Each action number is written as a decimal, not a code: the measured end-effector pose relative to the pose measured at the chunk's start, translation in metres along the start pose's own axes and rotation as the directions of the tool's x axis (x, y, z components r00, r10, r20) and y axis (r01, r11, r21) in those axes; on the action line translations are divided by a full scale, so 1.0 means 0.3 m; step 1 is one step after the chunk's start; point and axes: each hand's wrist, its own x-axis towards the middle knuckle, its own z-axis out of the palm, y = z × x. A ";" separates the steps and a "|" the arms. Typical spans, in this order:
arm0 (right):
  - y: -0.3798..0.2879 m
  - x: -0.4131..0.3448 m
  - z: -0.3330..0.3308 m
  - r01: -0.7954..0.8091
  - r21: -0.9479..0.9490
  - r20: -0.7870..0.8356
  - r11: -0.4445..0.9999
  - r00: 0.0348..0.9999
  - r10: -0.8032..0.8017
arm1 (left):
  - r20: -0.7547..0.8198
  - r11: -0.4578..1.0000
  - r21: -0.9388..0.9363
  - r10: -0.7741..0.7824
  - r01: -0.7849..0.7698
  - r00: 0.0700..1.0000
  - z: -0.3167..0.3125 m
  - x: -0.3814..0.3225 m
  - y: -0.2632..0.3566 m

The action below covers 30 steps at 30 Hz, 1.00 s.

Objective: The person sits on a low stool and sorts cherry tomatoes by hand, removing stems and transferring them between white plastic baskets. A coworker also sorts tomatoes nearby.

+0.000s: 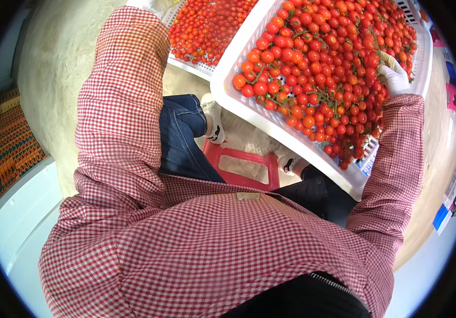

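Observation:
My right hand (394,76), in a white glove, reaches over the right part of a white plastic crate (230,93). Its fingertips touch the cherry tomatoes (315,59) there; whether they grip one is hidden. These tomatoes are red to orange, many still on green stems. At the top edge my left hand (154,5), also gloved, is largely cut off beside a second white crate (191,68). Loose, stemless-looking cherry tomatoes (212,30) cover the bottom of that crate. What the left hand holds cannot be made out.
A red plastic stool (248,153) stands between my feet on the concrete floor (53,79). Stacked orange and green plastic crates (7,159) are at the far left, near a pale panel (25,190). A pink plastic object (454,98) lies at the right.

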 end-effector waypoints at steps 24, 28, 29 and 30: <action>-0.005 -0.272 0.282 0.027 0.529 0.350 0.848 0.903 -0.248 | -0.151 0.960 0.280 0.019 0.024 0.988 -0.052 -0.066 -0.084; -0.015 -0.273 0.295 -0.041 0.587 0.407 0.809 0.879 -0.250 | -0.140 0.964 0.266 0.025 0.014 0.990 -0.031 -0.059 -0.075; -0.021 -0.276 0.297 -0.050 0.644 0.430 0.763 0.848 -0.308 | -0.135 0.966 0.258 0.038 -0.002 0.990 -0.016 -0.064 -0.075; -0.030 -0.278 0.299 -0.083 0.628 0.428 0.774 0.867 -0.255 | -0.125 0.969 0.246 0.058 -0.025 0.991 0.008 -0.063 -0.065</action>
